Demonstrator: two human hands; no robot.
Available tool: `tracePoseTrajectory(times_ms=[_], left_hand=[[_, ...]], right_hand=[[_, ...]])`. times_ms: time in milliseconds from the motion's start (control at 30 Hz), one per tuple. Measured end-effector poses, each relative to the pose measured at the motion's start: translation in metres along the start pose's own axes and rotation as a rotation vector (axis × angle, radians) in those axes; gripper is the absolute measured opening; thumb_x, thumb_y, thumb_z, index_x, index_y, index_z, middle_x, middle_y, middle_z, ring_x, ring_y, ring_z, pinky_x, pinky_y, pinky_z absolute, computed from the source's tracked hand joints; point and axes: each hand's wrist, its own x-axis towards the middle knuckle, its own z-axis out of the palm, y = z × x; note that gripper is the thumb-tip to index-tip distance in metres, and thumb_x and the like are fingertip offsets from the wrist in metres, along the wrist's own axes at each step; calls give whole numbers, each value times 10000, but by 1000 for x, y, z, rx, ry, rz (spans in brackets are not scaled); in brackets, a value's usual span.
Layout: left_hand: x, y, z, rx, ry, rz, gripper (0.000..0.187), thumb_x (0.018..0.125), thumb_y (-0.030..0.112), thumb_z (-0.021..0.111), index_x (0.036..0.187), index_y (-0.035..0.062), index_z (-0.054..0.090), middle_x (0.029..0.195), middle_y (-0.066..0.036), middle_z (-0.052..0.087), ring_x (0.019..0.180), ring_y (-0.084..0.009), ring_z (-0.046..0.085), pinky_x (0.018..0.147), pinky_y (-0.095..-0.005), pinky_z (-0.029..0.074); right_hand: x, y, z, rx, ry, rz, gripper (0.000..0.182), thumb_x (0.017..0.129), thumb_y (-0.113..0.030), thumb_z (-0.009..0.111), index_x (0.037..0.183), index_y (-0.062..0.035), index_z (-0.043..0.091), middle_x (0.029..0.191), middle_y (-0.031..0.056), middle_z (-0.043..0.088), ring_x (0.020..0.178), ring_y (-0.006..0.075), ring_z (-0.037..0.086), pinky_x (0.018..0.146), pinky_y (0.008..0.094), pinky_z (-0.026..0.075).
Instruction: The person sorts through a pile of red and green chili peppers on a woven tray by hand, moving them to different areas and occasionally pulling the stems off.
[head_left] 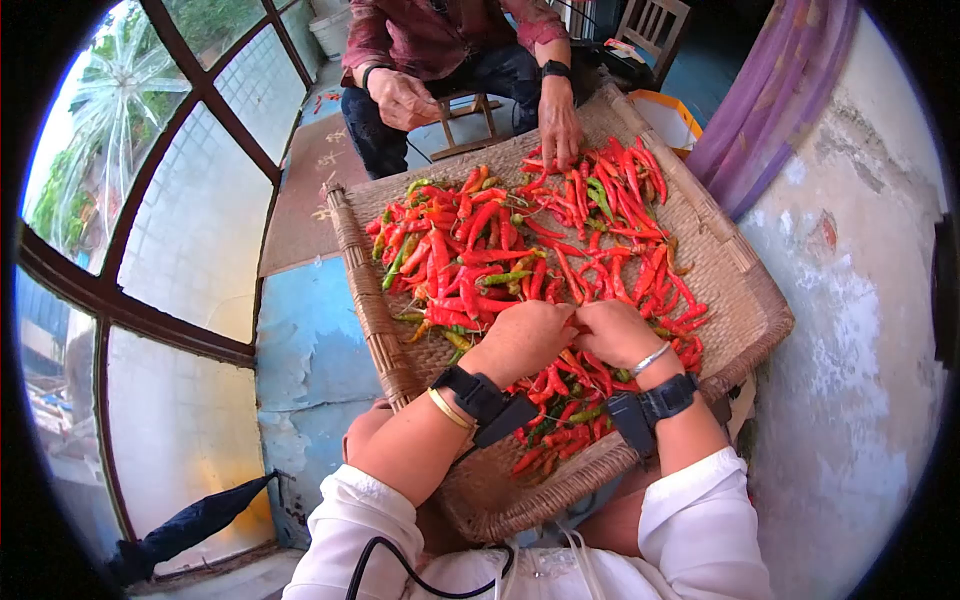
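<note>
Red peppers (480, 225), with some green and orange ones among them, lie heaped on a woven tray (735, 290). Over the middle of the heap, my left hand (530, 340) and my right hand (615, 333) meet at the fingertips. Both hands have their fingers bent and pressed together. Whatever is between the fingertips is too small and too hidden to make out. Peppers lie around and under both hands. Below my wrists, more peppers reach toward the tray's near edge.
Across the tray sits a person in a red shirt (440, 40), one hand (560, 130) on the peppers, the other raised (403, 100). Windows stand at left, with a dark folded umbrella (200, 525) below. A purple curtain (765, 100) and a worn wall (850, 300) are at right.
</note>
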Motion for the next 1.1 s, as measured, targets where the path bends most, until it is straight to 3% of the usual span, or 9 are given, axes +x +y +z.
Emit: tracePoseTrajectory(times_ms=[233,300,367,433,500,600,800,967,1100], left_hand=[[-4,-1,-12,-86,44,7,209,778,245,565,881,66,596,766,-161,607,762,-344,588,659,-440,465],[-6,-1,-25,-79,44,-41,202,778,242,564,858,60,599,774,-163,608,770,-338,588,655,-436,466],[-11,-6,-35,-8,239,-132,186,766,201,578,850,35,598,751,-183,590,720,-354,573,623,-429,458],[-12,-13,-45,57,264,-249,216,778,194,568,921,34,587,819,-180,600,767,-347,580,661,-424,470],[-14,-20,-47,108,499,-296,275,778,184,571,1015,43,560,921,-170,598,816,-336,582,688,-412,476],[-13,-20,-45,70,578,-205,334,781,180,572,1084,48,526,990,-161,585,849,-332,579,708,-405,479],[-4,-3,-18,53,161,-102,223,772,219,566,927,61,599,766,-150,602,755,-327,590,651,-411,477],[-1,-4,-10,-55,178,-57,224,767,187,574,950,58,584,809,-159,600,781,-335,583,670,-414,472],[1,-6,-9,-220,361,9,514,753,144,627,1193,-5,408,985,-215,568,903,-369,555,775,-389,453]], right_hand=[[-3,-6,-39,452,92,93,130,710,-133,608,803,-43,623,746,150,621,696,288,606,625,355,471],[1,7,-30,411,203,98,118,711,-112,616,810,-47,618,720,136,622,675,281,605,610,349,474],[3,12,-23,213,304,191,126,707,-131,635,809,-59,616,707,124,617,686,283,603,629,375,479],[7,18,-6,25,236,134,153,703,-138,643,836,-70,611,781,126,599,774,292,590,687,399,475],[8,14,8,-146,112,15,171,703,-137,638,858,-74,601,882,147,554,865,316,553,741,415,459],[10,16,24,-206,22,8,129,714,-77,587,840,-54,575,895,165,510,874,336,529,749,423,454],[15,18,30,-318,63,-2,51,709,-39,557,756,-48,573,853,169,507,815,344,540,689,432,465],[15,4,3,-137,203,82,89,690,-116,625,724,-40,592,795,150,550,762,344,566,654,417,469],[18,5,-3,138,373,86,149,700,-163,653,748,-31,605,708,127,586,677,283,596,620,374,472]])
